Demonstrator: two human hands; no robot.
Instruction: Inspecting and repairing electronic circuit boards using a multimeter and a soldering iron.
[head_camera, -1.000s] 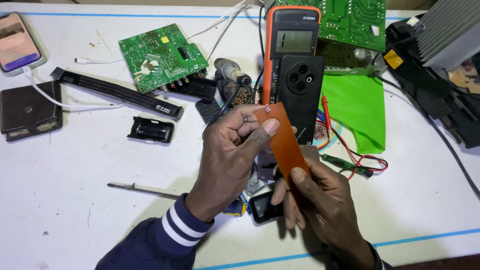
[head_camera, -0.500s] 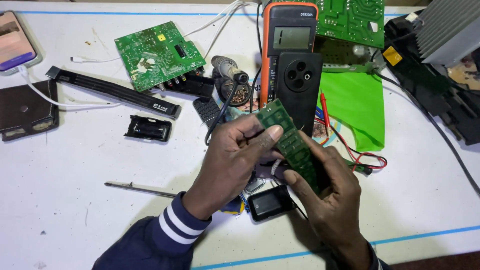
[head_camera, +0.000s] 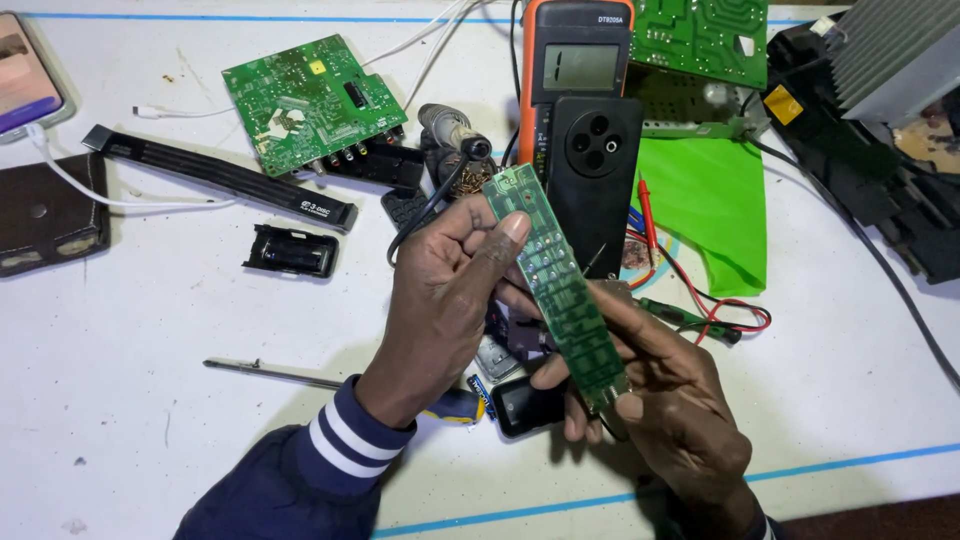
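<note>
I pinch the narrow green circuit board (head_camera: 558, 285) between both hands: left hand (head_camera: 445, 290) at its far end, right hand (head_camera: 665, 400) near. Loose fingertips could let it drop onto the multimeter (head_camera: 580, 70).

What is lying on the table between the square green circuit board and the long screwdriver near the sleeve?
In the head view, a flat black ribbon strip and a small black plastic cover lie between the square green circuit board and the screwdriver.

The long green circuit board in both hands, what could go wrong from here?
The long green circuit board is pinched only at its ends, by the left hand and the right hand, so it might flex or slip. Bare fingers lie on its contact face and may smudge it. Below sit a black phone and red leads, which a drop could hit.
</note>
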